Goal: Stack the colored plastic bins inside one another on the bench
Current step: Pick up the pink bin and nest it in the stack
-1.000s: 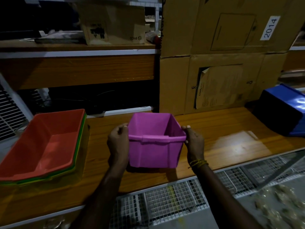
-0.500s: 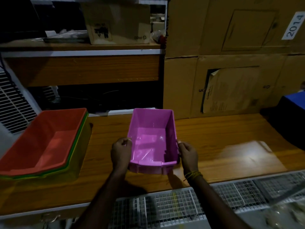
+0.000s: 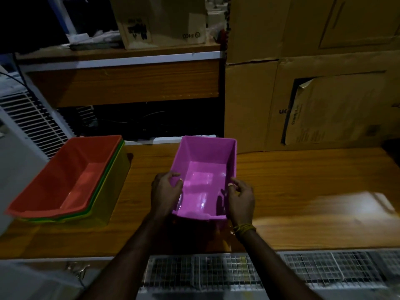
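wooden bench (image 3: 303, 180), cardboard boxes (image 3: 303, 83), dim room

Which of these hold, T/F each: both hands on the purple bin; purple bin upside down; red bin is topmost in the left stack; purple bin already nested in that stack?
1. Both hands grip the purple bin. True: left hand and right hand hold the purple bin at its near corners.
2. The purple bin is upside down. False: its opening faces up.
3. The red bin is topmost in the left stack. True.
4. The purple bin is nested in that stack. False: it sits apart, to the right on the bench.
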Demonstrator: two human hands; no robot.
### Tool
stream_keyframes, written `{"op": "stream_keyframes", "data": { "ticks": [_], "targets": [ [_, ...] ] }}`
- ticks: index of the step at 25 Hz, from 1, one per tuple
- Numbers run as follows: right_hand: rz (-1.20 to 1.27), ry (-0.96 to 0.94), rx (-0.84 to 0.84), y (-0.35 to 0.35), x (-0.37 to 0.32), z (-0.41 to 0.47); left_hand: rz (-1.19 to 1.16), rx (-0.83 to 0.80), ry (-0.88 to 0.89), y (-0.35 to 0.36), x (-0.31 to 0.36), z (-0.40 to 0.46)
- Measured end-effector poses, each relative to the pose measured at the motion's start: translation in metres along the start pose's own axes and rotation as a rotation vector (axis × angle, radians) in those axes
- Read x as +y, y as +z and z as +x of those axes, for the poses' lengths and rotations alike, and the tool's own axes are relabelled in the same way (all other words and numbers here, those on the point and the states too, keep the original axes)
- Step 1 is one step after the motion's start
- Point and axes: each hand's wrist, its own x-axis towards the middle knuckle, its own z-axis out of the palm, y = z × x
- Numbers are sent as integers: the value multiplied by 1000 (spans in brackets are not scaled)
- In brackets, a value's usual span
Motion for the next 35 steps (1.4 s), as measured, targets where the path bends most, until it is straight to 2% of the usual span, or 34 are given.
{"op": "stream_keyframes", "data": {
  "ticks": [4,8,19,27,35],
  "targets": [
    [25,12,16,6,-13,-3,-73,28,-16,-9,5,6],
    [-2,18,29,17,-52,-6,-75,63,6,-48,12,21],
    [103,-191,38,119,-186,-71,-248,134,235,-231,-14,90],
    [53,-347,-32,215,-252,-121,-94,218,272,-348,-57,123],
    [-16,-345,-166,285,-258,-156,-35,287,186,-400,-116,133]
  ]
}}
